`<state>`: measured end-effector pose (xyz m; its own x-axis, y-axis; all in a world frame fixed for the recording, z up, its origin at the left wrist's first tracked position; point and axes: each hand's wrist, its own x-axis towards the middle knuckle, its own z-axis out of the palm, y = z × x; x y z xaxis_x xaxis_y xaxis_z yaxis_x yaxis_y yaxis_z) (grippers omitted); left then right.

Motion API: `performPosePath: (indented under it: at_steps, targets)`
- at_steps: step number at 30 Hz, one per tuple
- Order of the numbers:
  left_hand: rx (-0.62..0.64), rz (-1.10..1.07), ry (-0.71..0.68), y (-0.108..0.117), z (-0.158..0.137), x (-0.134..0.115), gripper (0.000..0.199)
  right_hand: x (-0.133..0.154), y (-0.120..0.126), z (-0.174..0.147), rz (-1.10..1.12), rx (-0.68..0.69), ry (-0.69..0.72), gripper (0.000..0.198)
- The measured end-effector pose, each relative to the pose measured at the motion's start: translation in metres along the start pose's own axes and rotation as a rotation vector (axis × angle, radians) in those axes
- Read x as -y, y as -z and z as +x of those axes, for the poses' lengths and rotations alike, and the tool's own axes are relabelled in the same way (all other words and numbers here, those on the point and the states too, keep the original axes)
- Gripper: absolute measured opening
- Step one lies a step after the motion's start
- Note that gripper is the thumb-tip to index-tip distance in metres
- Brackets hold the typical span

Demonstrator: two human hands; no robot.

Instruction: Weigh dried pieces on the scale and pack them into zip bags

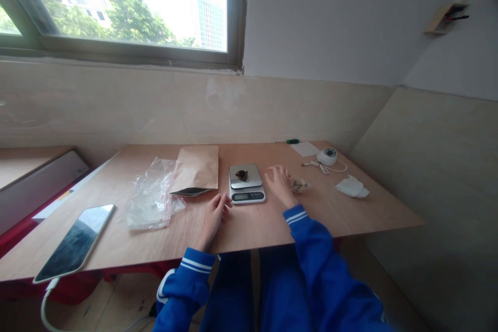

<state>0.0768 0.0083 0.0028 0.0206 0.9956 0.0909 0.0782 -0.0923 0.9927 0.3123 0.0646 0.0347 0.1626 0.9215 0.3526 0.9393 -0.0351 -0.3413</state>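
Small, dark-brown, rounded lump (241,175) rests on white, silver-topped digital scale (252,183); weighing seems in hand. Left hand (215,211) curled, grip unclear; right hand (278,179) open alongside. Reading would call for hands clear.

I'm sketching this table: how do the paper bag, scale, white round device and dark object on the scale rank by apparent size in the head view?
Largest to smallest:
1. Paper bag
2. Scale
3. White round device
4. Dark object
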Motion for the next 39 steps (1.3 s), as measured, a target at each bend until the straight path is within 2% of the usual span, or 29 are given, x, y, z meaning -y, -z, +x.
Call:
performPosePath:
  at_steps: [3, 6, 11, 14, 17, 19, 21, 22, 25, 27, 31, 34, 37, 39]
  targets:
    - [-0.214, 0.057, -0.055, 0.002, 0.002, 0.003, 0.040, -0.035, 0.003, -0.021, -0.137, -0.091, -0.203, 0.050]
    - [-0.411, 0.131, -0.065, 0.005, 0.005, 0.007, 0.034, -0.066, -0.008, -0.033, -0.160, -0.057, -0.325, 0.066]
    - [-0.606, 0.345, -0.170, 0.015, 0.009, 0.010, 0.019, -0.087, -0.035, -0.020, -0.083, -0.077, -0.201, 0.069]
    - [-0.645, 0.607, -0.230, 0.031, 0.011, 0.004, 0.024, -0.082, -0.037, 0.000, -0.027, -0.023, -0.234, 0.070]
    - [-0.682, 0.876, -0.168, 0.056, 0.018, -0.005, 0.035, -0.062, -0.026, 0.014, 0.010, 0.048, -0.304, 0.070]
    - [-0.637, 1.000, -0.137, 0.074, 0.027, -0.009, 0.044, -0.039, -0.014, 0.013, 0.028, -0.011, -0.254, 0.069]
    - [-0.544, 1.097, -0.130, 0.091, 0.037, -0.011, 0.043, -0.006, -0.002, 0.003, 0.096, -0.091, -0.051, 0.065]
    - [-0.498, 1.131, -0.139, 0.098, 0.042, -0.010, 0.038, 0.012, 0.004, -0.005, 0.166, -0.081, 0.098, 0.060]
    - [-0.422, 1.171, -0.182, 0.110, 0.055, -0.009, 0.028, 0.070, 0.012, -0.031, 0.398, 0.079, 0.553, 0.044]
    - [-0.403, 1.175, -0.232, 0.111, 0.058, -0.009, 0.027, 0.105, 0.008, -0.045, 0.448, 0.184, 0.756, 0.039]
    - [-0.368, 1.142, -0.352, 0.102, 0.054, -0.020, 0.023, 0.150, -0.016, -0.058, 0.246, 0.153, 0.817, 0.040]
    - [-0.454, 1.068, -0.369, 0.095, 0.052, -0.038, 0.024, 0.162, -0.028, -0.062, 0.050, 0.079, 0.836, 0.037]
    - [-0.526, 1.011, -0.366, 0.091, 0.052, -0.058, 0.024, 0.165, -0.024, -0.066, -0.020, 0.018, 0.822, 0.035]
    - [-0.535, 0.997, -0.360, 0.087, 0.051, -0.069, 0.023, 0.168, -0.015, -0.065, -0.026, 0.026, 0.804, 0.031]
